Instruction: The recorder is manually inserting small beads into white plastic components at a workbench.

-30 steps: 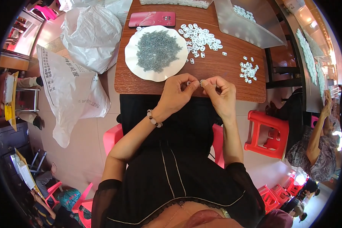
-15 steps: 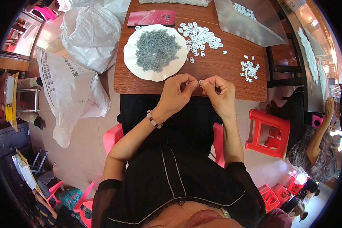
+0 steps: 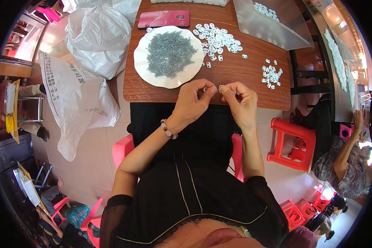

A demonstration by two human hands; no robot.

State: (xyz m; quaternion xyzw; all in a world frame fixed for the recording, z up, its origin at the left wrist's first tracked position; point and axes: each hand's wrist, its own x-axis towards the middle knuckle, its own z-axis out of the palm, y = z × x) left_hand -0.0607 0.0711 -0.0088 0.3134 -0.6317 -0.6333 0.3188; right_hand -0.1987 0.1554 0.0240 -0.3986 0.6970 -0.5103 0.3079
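Observation:
My left hand (image 3: 194, 100) and my right hand (image 3: 240, 101) meet over the table's near edge, fingertips close together. Between the right thumb and forefinger is a small white plastic piece (image 3: 220, 88). The left thumb and forefinger are pinched; what they hold is too small to make out. Just beyond the left hand, a scalloped white plate (image 3: 140, 62) bears a heap of small grey translucent rods (image 3: 169, 53). To its right lies a pile of white two-holed pieces (image 3: 217, 39). A smaller group of similar pieces (image 3: 272, 75) is farther right, beyond my right hand.
A pink phone (image 3: 163, 19) lies behind the plate on the brown wooden table (image 3: 244, 70). A translucent bin (image 3: 273, 29) with white pieces occupies the far right corner. White sacks (image 3: 80, 99) stand left, a red stool (image 3: 291, 144) right. Other people sit nearby.
My fingertips have drawn very slightly apart, with the right hand shifting a little to the right. The piles and the plate look the same.

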